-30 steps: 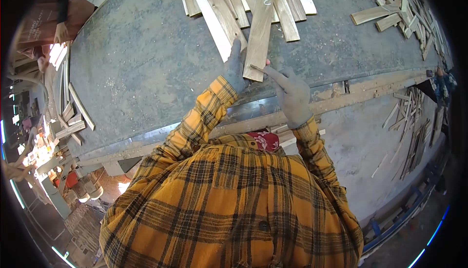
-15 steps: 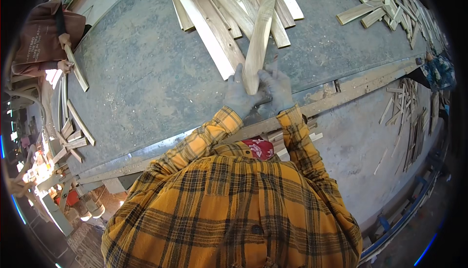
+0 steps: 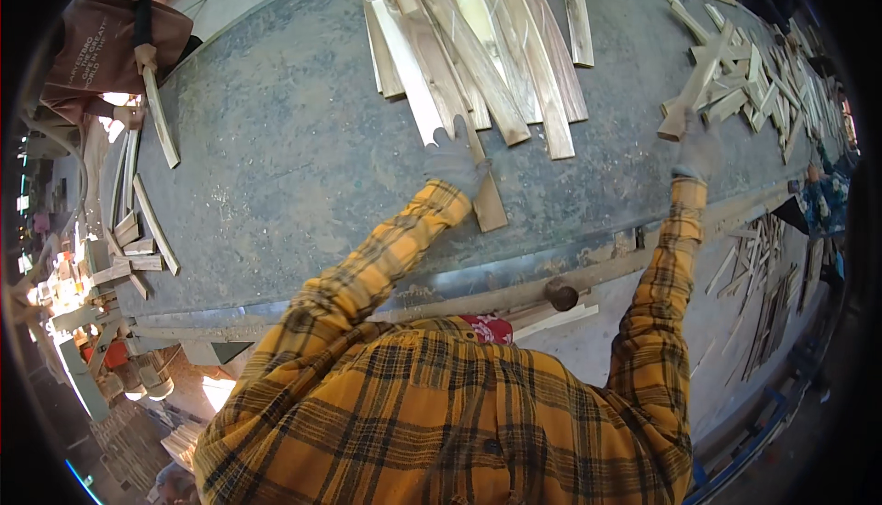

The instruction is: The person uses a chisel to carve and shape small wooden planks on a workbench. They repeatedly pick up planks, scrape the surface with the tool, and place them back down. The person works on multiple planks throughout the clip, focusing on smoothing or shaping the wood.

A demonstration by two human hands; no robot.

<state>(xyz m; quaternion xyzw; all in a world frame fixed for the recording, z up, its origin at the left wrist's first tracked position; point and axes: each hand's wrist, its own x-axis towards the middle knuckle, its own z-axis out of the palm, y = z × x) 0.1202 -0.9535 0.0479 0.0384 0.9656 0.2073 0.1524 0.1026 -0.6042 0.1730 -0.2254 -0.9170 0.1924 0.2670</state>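
My left hand (image 3: 454, 158), in a grey glove, is closed round a brown wooden slat (image 3: 490, 207) whose near end sticks out below the palm. Its far part lies among several pale and brown slats (image 3: 542, 64) spread side by side on the grey table. My right hand (image 3: 700, 153), gloved too and slightly blurred, reaches out to the right. It holds the near end of another wooden slat (image 3: 698, 87), which lies over the edge of a heap of short wood pieces (image 3: 758, 91).
The grey tabletop (image 3: 285, 156) has a wooden front edge. At the left, a person in a brown top (image 3: 110, 45) holds a slat near a small pile of pieces (image 3: 138, 252). Other people stand at the far right. More strips (image 3: 767, 294) lie below the table's right side.
My right hand has carried the slat from in front of me over to the heap on the right. The left hand has let that slat go and taken hold of another.
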